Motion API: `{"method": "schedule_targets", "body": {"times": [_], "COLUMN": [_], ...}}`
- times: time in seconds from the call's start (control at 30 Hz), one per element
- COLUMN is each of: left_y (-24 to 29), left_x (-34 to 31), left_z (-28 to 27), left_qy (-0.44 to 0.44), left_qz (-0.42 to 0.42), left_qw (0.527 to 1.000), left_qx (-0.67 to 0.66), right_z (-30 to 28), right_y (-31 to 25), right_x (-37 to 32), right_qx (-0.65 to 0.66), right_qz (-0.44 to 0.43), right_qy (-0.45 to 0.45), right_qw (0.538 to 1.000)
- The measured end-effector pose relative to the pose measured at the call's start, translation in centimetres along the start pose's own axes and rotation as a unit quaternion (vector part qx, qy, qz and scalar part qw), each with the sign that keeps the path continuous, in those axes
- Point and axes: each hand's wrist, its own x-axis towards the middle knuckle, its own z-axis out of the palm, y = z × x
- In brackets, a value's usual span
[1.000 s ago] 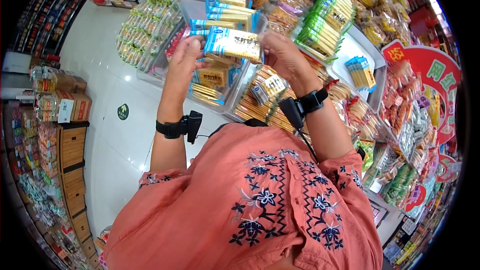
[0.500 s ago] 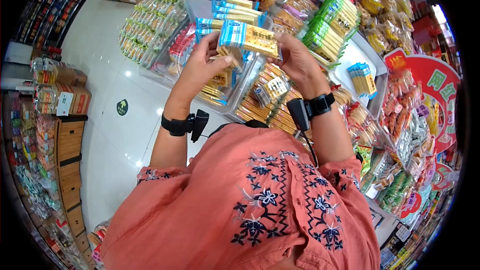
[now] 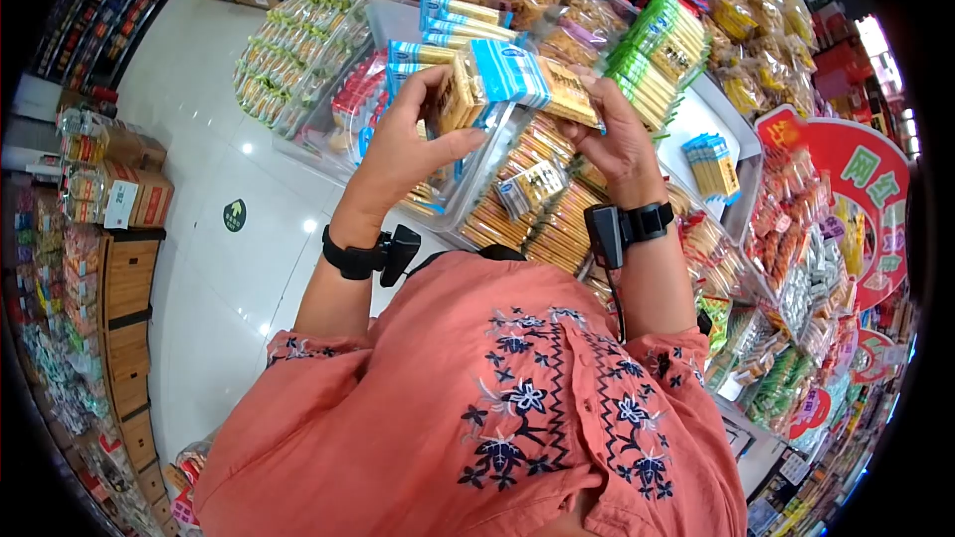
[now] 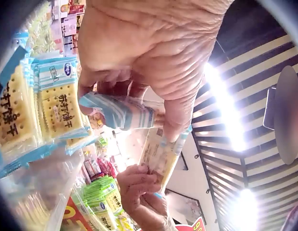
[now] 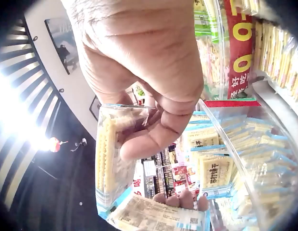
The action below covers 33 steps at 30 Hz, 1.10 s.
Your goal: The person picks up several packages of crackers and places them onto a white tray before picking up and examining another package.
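Observation:
Two clear packs of soda crackers with blue-and-white striped ends are held up in front of the body, their striped ends meeting. My left hand (image 3: pixel 413 144) grips the left pack (image 3: pixel 460 94), which is turned edge-on; its fingertips (image 5: pixel 180 199) show over the wrapper in the right wrist view. At the far end of the other pack (image 3: pixel 569 91), my right hand (image 3: pixel 619 134) pinches it between thumb and fingers. That pack's side, with stacked cracker edges, faces the right wrist view. Below the hands is a clear bin (image 3: pixel 482 174) of similar blue cracker packs (image 4: pixel 57 101).
Green cracker packs (image 3: pixel 657 60) are heaped beyond my right hand. Long wrapped sticks (image 3: pixel 557 229) fill a bin nearer the body. A small stack of blue packs (image 3: pixel 711 167) stands in a white tray (image 3: pixel 686 124) at right. Tiled floor (image 3: pixel 234 154) lies to the left.
The packs have tilted, right end downward, and the left pack has come up into view edge-on. My right hand has moved right and down; my left hand has moved slightly right.

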Motion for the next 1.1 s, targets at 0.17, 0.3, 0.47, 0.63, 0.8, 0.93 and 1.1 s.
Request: {"method": "schedule_targets", "body": {"times": [0.17, 0.3, 0.47, 0.63, 0.8, 0.93, 1.1], "left_y": [0.7, 0.8, 1.1, 1.5, 1.7, 2.1, 2.4], "left_x": [-0.4, -0.5, -0.7, -0.8, -0.8, -0.8, -0.9], "left_z": [-0.3, -0.6, -1.0, -1.1, -1.2, -1.0, -0.9], "left_qy": [0.014, 0.025, 0.008, 0.006, 0.007, 0.011, 0.015], "left_qz": [0.020, 0.048, 0.050, 0.054, 0.072, 0.075, 0.080], "left_qw": [0.999, 0.995, 0.993, 0.989, 0.981, 0.973, 0.968], "left_qx": [0.034, 0.082, 0.102, 0.138, 0.179, 0.218, 0.236], "right_z": [-0.4, -0.7, -0.6, -0.7, -0.8, -0.3, -1.0], "right_y": [0.5, 0.6, 0.0, -0.4, -0.8, -0.9, -0.9], "right_x": [0.2, 0.4, 0.0, -0.2, -0.3, -0.7, -0.4], "right_qx": [0.013, 0.025, 0.021, -0.013, -0.029, -0.042, -0.064], "right_qz": [-0.001, -0.009, -0.029, -0.048, -0.058, -0.071, -0.056], "right_qy": [-0.001, -0.010, -0.021, 0.017, 0.021, 0.041, 0.031], "right_qw": [1.000, 1.000, 0.999, 0.999, 0.998, 0.996, 0.996]}}
